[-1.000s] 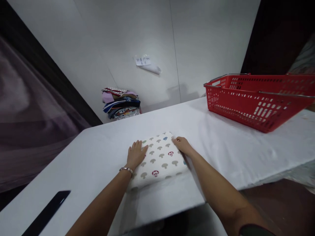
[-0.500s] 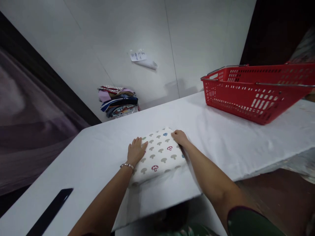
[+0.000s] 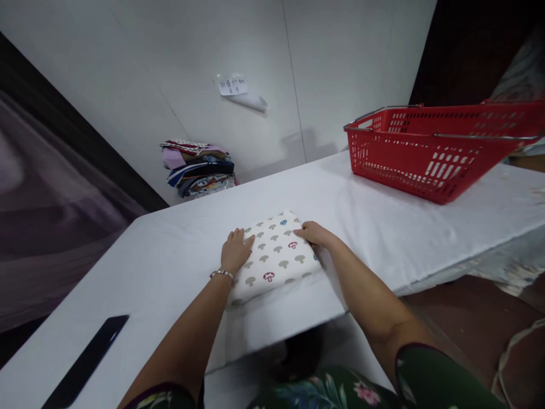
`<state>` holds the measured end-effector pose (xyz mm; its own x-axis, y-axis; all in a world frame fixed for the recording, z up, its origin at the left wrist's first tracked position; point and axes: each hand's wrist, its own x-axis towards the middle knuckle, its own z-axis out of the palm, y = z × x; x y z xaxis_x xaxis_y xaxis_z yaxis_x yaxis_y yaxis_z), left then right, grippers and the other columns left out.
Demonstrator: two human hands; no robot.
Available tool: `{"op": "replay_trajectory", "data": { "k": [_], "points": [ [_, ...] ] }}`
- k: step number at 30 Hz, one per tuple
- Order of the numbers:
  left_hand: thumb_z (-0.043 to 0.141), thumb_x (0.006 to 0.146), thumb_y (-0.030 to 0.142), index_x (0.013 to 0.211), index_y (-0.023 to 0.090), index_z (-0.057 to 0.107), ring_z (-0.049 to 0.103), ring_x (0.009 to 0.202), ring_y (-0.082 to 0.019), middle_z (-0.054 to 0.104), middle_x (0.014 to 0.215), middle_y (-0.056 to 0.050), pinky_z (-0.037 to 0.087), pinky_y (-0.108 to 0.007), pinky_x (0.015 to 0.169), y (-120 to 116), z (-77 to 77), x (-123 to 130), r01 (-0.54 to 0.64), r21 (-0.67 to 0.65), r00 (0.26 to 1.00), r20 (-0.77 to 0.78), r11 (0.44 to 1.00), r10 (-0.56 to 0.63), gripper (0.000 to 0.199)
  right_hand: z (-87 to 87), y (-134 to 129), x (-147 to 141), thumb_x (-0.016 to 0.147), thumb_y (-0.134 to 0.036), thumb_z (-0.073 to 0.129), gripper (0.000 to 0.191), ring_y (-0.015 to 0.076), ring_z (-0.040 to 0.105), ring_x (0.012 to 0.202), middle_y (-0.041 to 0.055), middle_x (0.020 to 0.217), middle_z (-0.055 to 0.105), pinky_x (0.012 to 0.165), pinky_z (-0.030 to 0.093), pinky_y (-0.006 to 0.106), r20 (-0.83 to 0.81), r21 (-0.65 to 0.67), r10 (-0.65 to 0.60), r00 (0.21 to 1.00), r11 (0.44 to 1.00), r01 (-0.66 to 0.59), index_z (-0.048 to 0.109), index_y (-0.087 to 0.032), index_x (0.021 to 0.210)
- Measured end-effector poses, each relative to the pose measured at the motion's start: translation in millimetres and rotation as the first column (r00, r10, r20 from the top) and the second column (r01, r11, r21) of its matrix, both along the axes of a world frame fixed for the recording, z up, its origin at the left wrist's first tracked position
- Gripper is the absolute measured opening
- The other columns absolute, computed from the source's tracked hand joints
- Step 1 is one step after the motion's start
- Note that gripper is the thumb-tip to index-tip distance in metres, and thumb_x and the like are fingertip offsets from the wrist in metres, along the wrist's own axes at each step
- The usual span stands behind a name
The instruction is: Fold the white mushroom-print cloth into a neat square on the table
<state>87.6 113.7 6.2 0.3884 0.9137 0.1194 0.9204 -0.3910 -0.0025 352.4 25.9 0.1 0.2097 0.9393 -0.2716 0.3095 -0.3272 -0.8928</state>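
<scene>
A folded white cloth printed with grey, red and blue mushrooms lies on the white-covered table in front of me. My left hand rests along its left edge, fingers stretched out and thumb lying on top. At the opposite edge, my right hand grips the cloth, with the thumb above and the other fingers curled under the side and partly hidden. Below the cloth's near edge, a plain white sheet reaches toward my body.
A red plastic basket with wire handles stands at the table's back right. Stacked folded clothes sit by the wall at back left. A dark flat strip lies at front left. A paper note hangs on the wall.
The whole view has shifted slightly. My right hand's fingers have moved from a closed fist on the top edge to reaching under the cloth's right side; the left hand stays nearly in place.
</scene>
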Motion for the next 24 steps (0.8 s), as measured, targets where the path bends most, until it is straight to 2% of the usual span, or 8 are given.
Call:
{"op": "replay_trajectory", "data": {
  "k": [4, 7, 10, 14, 16, 19, 21, 24],
  "points": [
    [0.029, 0.091, 0.048, 0.135, 0.015, 0.04, 0.029, 0.134, -0.027, 0.038, 0.144, -0.013, 0.03, -0.04, 0.106, 0, -1.3, 1, -0.017, 0.017, 1.0, 0.015, 1.0, 0.016, 0.056, 0.8, 0, -1, 0.071, -0.031, 0.067, 0.018, 0.0099, 0.048, 0.047, -0.0018, 0.054, 0.053, 0.043, 0.035, 0.021, 0.101, 0.026, 0.002, 0.995, 1.0, -0.005, 0.056, -0.017, 0.071],
    [0.028, 0.091, 0.05, 0.135, 0.015, 0.04, 0.03, 0.134, -0.026, 0.037, 0.144, -0.013, 0.029, -0.038, 0.106, -1, -0.7, 2, -0.02, 0.016, 1.0, 0.018, 1.0, 0.02, 0.057, 2.5, 0, 0, 0.068, -0.028, 0.07, 0.018, 0.0103, 0.048, 0.048, -0.001, 0.054, 0.052, 0.044, 0.034, 0.022, 0.139, 0.006, -0.009, 0.99, 1.0, 0.009, 0.057, -0.016, 0.069],
    [0.028, 0.091, 0.05, 0.135, 0.012, 0.04, 0.03, 0.134, -0.027, 0.037, 0.144, -0.014, 0.03, -0.039, 0.106, -1, -0.6, 1, -0.022, 0.013, 0.999, 0.035, 1.0, 0.022, 0.059, 7.6, -6, 1, 0.072, -0.039, 0.068, 0.026, 0.0116, 0.05, 0.048, 0.0021, 0.061, 0.057, 0.045, 0.037, 0.024, 0.122, -0.015, 0.01, 0.992, 1.0, -0.008, 0.06, -0.015, 0.079],
    [0.034, 0.091, 0.045, 0.132, 0.016, 0.044, 0.028, 0.135, -0.028, 0.038, 0.144, -0.012, 0.03, -0.041, 0.105, -1, -2.1, 0, 0.025, 0.015, 0.999, 0.027, 1.0, -0.026, 0.051, 13.6, -26, -4, 0.078, -0.058, 0.055, 0.054, 0.0149, 0.056, 0.054, 0.0086, 0.082, 0.065, 0.049, 0.044, 0.027, 0.105, -0.033, 0.057, 0.993, 0.998, -0.054, 0.056, -0.016, 0.111],
    [0.034, 0.09, 0.045, 0.132, 0.017, 0.045, 0.029, 0.134, -0.028, 0.039, 0.144, -0.012, 0.031, -0.042, 0.104, -1, -3.0, 1, 0.02, 0.015, 0.999, 0.04, 1.0, -0.02, 0.051, 12.8, -39, -10, 0.079, -0.057, 0.054, 0.059, 0.019, 0.061, 0.069, 0.0105, 0.096, 0.065, 0.06, 0.047, 0.029, 0.217, 0.002, 0.042, 0.975, 0.999, -0.044, 0.049, -0.019, 0.123],
    [0.033, 0.089, 0.05, 0.134, 0.014, 0.043, 0.03, 0.133, -0.029, 0.038, 0.144, -0.014, 0.03, -0.043, 0.105, -1, -3.9, 2, -0.042, 0.001, 0.994, 0.102, 0.999, 0.042, 0.058, 9.3, -52, -20, 0.083, -0.049, 0.051, 0.058, 0.0249, 0.061, 0.093, 0.0118, 0.106, 0.064, 0.076, 0.045, 0.033, 0.402, 0.031, 0.022, 0.915, 0.999, -0.037, 0.042, -0.019, 0.132],
    [0.033, 0.089, 0.051, 0.134, 0.014, 0.042, 0.029, 0.134, -0.028, 0.037, 0.145, -0.013, 0.028, -0.043, 0.106, -2, -4.0, 3, -0.055, -0.021, 0.988, 0.141, 0.998, 0.057, 0.059, 8.7, -55, -24, 0.085, -0.046, 0.047, 0.058, 0.027, 0.059, 0.098, 0.0131, 0.107, 0.064, 0.08, 0.043, 0.034, 0.468, -0.006, 0.047, 0.882, 0.999, -0.05, 0.038, -0.018, 0.135],
    [0.035, 0.088, 0.051, 0.133, 0.016, 0.043, 0.026, 0.136, -0.028, 0.035, 0.146, -0.012, 0.026, -0.044, 0.107, -3, -3.2, 3, -0.054, -0.065, 0.974, 0.217, 0.996, 0.067, 0.058, 11.8, -50, -22, 0.085, -0.05, 0.047, 0.061, 0.0293, 0.059, 0.099, 0.0146, 0.11, 0.064, 0.078, 0.043, 0.036, 0.534, -0.065, 0.104, 0.839, 0.995, -0.081, 0.038, -0.017, 0.135]
  ]
}}
